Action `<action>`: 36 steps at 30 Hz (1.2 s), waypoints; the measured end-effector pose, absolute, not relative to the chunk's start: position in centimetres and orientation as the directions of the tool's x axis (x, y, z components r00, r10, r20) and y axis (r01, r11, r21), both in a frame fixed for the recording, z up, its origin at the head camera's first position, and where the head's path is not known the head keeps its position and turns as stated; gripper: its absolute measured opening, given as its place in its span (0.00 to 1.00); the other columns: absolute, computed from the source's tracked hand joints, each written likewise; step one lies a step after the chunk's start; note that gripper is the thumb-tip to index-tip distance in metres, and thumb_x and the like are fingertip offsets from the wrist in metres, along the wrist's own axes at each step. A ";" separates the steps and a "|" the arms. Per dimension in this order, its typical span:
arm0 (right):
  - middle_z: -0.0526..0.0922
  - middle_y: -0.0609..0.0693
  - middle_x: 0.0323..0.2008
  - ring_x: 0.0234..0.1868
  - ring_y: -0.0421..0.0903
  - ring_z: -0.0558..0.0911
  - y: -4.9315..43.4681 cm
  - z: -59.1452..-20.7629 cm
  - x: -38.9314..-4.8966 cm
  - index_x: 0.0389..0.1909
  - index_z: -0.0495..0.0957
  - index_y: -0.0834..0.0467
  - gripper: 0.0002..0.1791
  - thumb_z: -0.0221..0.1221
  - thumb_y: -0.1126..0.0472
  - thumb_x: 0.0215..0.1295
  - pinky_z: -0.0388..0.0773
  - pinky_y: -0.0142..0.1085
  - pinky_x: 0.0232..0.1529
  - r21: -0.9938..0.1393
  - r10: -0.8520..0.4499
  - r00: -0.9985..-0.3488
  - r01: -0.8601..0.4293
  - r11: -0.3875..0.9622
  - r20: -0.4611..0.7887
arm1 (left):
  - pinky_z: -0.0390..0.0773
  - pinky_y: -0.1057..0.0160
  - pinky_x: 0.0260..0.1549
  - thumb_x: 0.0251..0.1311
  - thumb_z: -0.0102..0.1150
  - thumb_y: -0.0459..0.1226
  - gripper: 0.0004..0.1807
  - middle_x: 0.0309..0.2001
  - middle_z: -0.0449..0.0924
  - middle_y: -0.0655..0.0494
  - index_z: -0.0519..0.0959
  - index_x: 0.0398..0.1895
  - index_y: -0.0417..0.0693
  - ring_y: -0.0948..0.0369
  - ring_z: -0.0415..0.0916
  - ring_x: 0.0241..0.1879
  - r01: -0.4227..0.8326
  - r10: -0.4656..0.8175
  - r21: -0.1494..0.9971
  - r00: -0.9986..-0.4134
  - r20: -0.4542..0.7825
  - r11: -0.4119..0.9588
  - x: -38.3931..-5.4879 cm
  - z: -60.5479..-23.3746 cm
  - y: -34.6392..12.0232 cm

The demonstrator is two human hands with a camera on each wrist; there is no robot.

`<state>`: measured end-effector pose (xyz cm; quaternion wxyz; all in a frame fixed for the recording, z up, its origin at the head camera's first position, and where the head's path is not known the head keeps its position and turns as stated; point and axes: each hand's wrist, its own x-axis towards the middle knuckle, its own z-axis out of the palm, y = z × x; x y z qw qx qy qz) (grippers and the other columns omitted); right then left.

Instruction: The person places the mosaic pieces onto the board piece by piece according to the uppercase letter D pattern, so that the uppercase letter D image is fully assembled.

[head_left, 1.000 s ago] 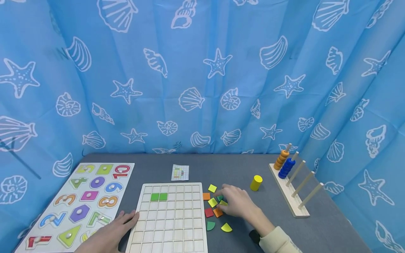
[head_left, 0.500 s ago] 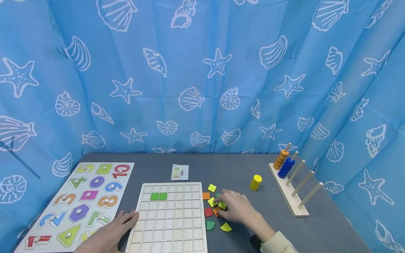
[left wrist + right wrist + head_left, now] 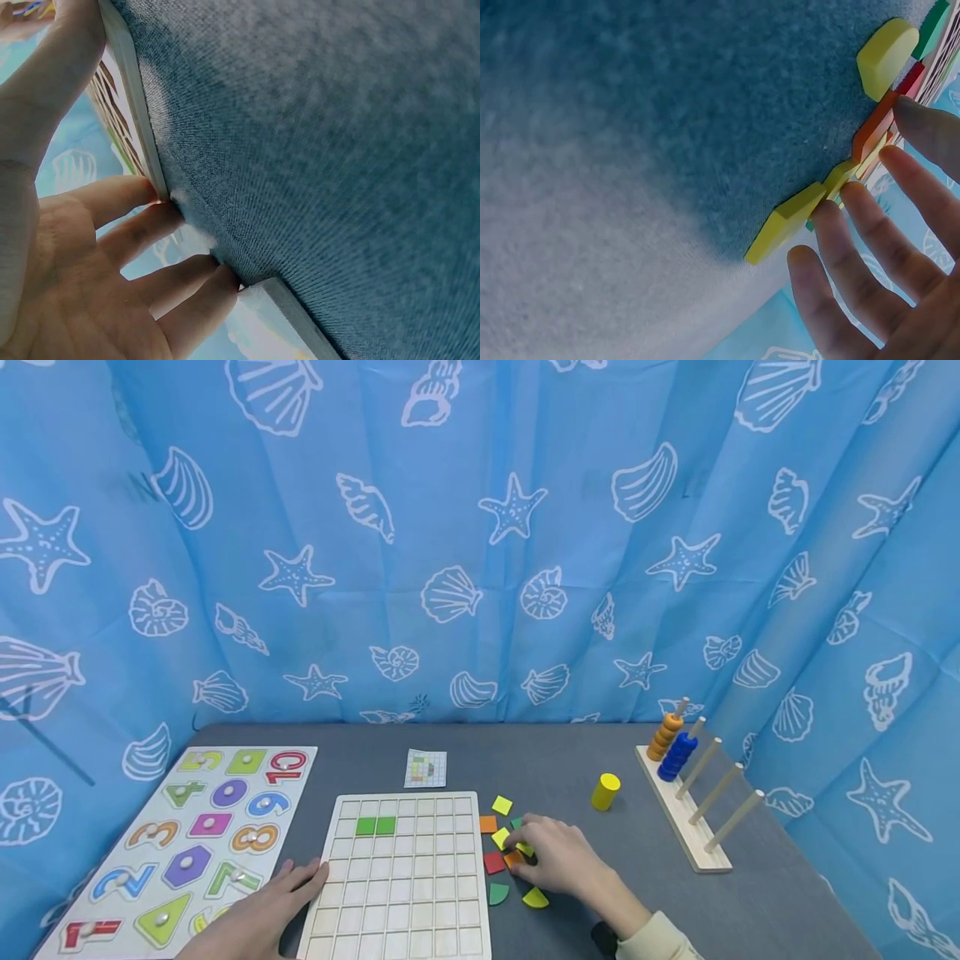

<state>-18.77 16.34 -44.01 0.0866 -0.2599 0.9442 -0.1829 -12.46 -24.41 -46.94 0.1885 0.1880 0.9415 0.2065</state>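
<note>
A wooden grid board (image 3: 408,893) lies on the grey table with two green squares (image 3: 376,826) in one row. My left hand (image 3: 266,910) rests at the board's left side, its fingers touching the edge; in the left wrist view the thumb lies along the board (image 3: 133,105). My right hand (image 3: 558,856) reaches into loose coloured pieces right of the board. Its thumb touches an orange piece (image 3: 876,126), and its other fingers spread beside yellow pieces (image 3: 784,223). A red square (image 3: 494,862), green quarter-circle (image 3: 498,893) and yellow quarter-circle (image 3: 536,898) lie nearby.
A number-and-shape puzzle board (image 3: 213,852) lies at the left. Behind the grid board is a small pattern card (image 3: 426,769). A yellow cylinder (image 3: 606,792) and a peg stand (image 3: 686,818) with orange and blue rings stand at the right. A blue curtain (image 3: 480,568) hangs behind.
My right hand has shifted slightly down and left among the pieces, and its fingers have drawn in over the yellow and orange ones. My left hand keeps its place.
</note>
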 end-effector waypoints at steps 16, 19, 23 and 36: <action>0.84 0.47 0.40 0.34 0.40 0.77 15.0 -43.9 -20.2 0.45 0.90 0.53 0.12 0.71 0.62 0.60 0.70 0.32 0.27 -0.377 -0.517 -0.855 -0.469 0.798 -0.030 | 0.71 0.24 0.53 0.46 0.78 0.60 0.62 0.75 0.61 0.28 0.61 0.77 0.33 0.17 0.53 0.69 0.287 0.445 0.467 -0.853 -0.272 0.836 -12.5 -47.2 -24.6; 0.84 0.48 0.39 0.35 0.41 0.77 14.8 -44.0 -20.5 0.45 0.90 0.55 0.12 0.71 0.65 0.60 0.70 0.32 0.27 -0.390 -0.530 -0.847 -0.472 0.791 -0.050 | 0.70 0.23 0.54 0.46 0.78 0.59 0.62 0.75 0.61 0.28 0.60 0.76 0.33 0.16 0.52 0.69 0.284 0.448 0.478 -0.851 -0.274 0.831 -12.6 -47.3 -24.6; 0.87 0.49 0.40 0.37 0.44 0.81 14.6 -44.1 -20.9 0.44 0.90 0.55 0.12 0.71 0.66 0.58 0.73 0.33 0.27 -0.380 -0.535 -0.844 -0.481 0.790 -0.044 | 0.72 0.24 0.52 0.46 0.78 0.59 0.62 0.74 0.61 0.27 0.60 0.76 0.32 0.16 0.52 0.69 0.288 0.452 0.480 -0.850 -0.270 0.829 -12.6 -47.4 -24.7; 0.91 0.49 0.42 0.42 0.46 0.85 14.5 -44.0 -20.9 0.42 0.90 0.57 0.13 0.74 0.66 0.54 0.79 0.35 0.33 -0.402 -0.542 -0.839 -0.481 0.779 -0.048 | 0.71 0.24 0.53 0.45 0.79 0.58 0.62 0.74 0.62 0.28 0.61 0.76 0.33 0.17 0.53 0.69 0.282 0.442 0.474 -0.856 -0.268 0.834 -12.5 -47.4 -24.6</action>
